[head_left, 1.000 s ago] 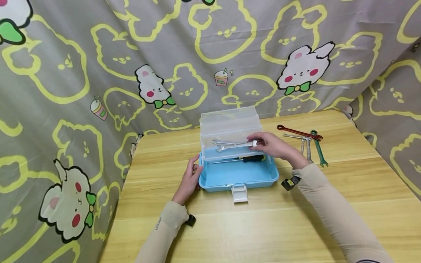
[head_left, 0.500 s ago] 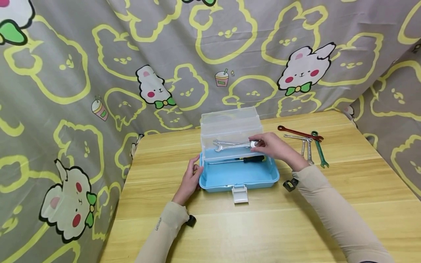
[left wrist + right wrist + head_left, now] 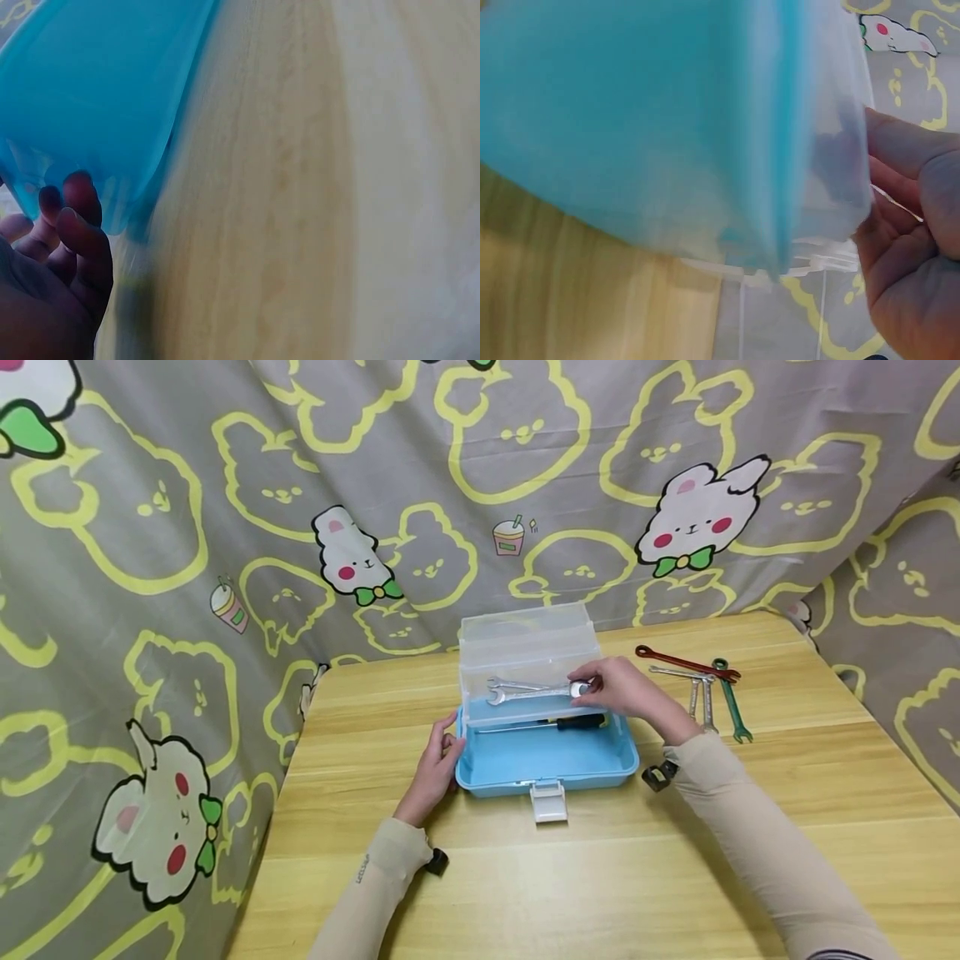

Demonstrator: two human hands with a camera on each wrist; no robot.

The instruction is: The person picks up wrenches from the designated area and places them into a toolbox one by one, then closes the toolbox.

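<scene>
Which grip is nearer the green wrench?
Right. The right grip is left of the green wrench, at the clear tray; the left grip is farther, at the left end of the blue box.

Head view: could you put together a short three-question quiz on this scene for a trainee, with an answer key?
1. True or false: the white latch hangs on the side of the blue toolbox away from the person.
2. Multiple choice: what lies inside the toolbox, with a black handle? (a) a hammer (b) a screwdriver (c) pliers
3. Short answer: which hand is at the end of a silver wrench?

Key:
1. False; it hangs on the near side.
2. b
3. The right hand; the left hand is at the toolbox's left end.
</scene>
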